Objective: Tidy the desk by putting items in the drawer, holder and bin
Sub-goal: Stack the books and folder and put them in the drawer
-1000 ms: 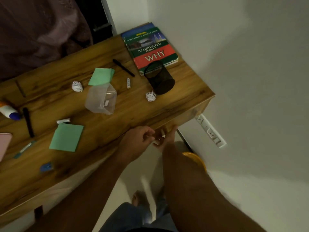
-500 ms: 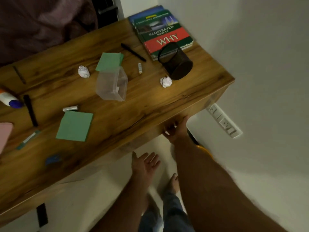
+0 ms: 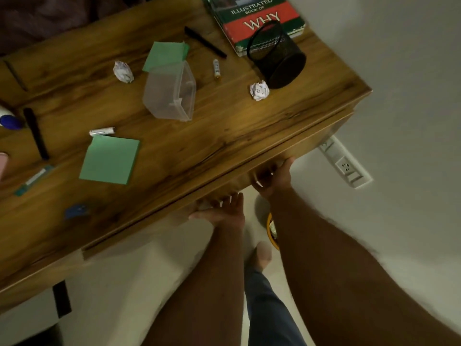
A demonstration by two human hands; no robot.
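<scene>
On the book [image 3: 259,18] at the far edge of your desk you can read "ILLUSTRATED BOOK OF" in pale letters on the green band, and below it "WHY" in large pale letters on the red band. The crumpled paper ball [image 3: 259,90] beside the mesh cup shows a few printed dark characters, something like "OP", but they are too creased to read surely. Nothing else in your view carries legible writing.

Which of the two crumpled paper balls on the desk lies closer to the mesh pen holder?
The paper ball right beside the mesh pen holder; the other ball lies far left, beyond the clear container.
</scene>
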